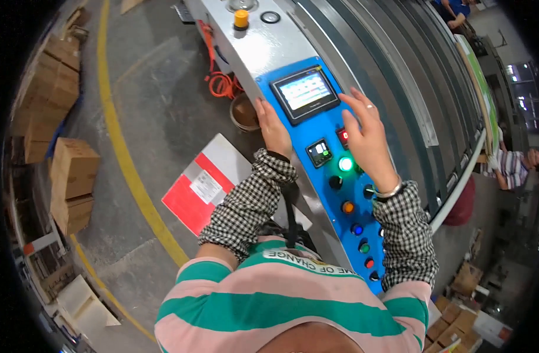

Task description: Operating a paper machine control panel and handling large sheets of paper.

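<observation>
Both my hands are at a blue control panel [299, 132] set into a grey machine. My left hand [275, 126] lies along the panel's left edge, fingers stretched out, holding nothing. It is just below the left side of a lit touchscreen [304, 91] with a black frame. Over the panel's right side hovers my right hand [364, 132], its fingers apart and a fingertip close to the screen's right edge; I cannot tell whether it touches. It partly covers a red digital display [342, 137]. Below are a small black controller [319, 153], a glowing green button [345, 164] and several coloured buttons.
Dark rollers or slats [393, 70] run along the machine's right. A yellow knob [241, 19] stands at its far end. On the left are a red-and-white carton [202, 191], a bucket [244, 113], an orange hose [221, 85] and stacked cardboard boxes [75, 176]. Other people [513, 167] are at the right.
</observation>
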Demonstrator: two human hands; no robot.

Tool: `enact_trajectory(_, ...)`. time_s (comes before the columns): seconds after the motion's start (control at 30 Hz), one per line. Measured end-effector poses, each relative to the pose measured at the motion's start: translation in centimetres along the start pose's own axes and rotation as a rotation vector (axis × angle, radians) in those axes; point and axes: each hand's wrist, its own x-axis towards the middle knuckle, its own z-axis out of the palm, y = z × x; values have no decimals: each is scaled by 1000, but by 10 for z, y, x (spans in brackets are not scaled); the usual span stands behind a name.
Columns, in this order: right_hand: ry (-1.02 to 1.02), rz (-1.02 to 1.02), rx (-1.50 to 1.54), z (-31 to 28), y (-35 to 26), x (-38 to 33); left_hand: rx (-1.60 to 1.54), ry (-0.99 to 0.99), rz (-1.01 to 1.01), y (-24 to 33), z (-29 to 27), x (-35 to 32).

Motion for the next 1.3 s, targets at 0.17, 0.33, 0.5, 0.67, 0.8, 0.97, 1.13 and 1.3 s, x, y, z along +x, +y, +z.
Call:
enact_trajectory(0.17,-48,-40,-131,22,25,-4,147,52,73,-16,3,-15)
enact_trajectory(0.33,-126,-129,-183,31,10,-5,-9,45,127,-4,4,-34)
enact_trajectory(0.5,-147,-244,-218,35,-9,3,19,64,151,7,7,-45)
enact_trajectory(0.67,-184,-291,-288,37,-15,7,54,86,125,8,5,-50)
enact_trajectory(0.8,-170,-298,-237,34,-13,10,161,119,127,20,6,-55)
enact_trajectory(0.97,-102,-286,-196,32,-13,9,298,151,137,28,7,-56)
enact_trajectory(1.13,-171,-307,-254,37,-14,11,261,149,145,28,7,-53)
enact_trajectory(1.3,-87,-261,-158,35,-7,13,290,129,160,29,6,-51)
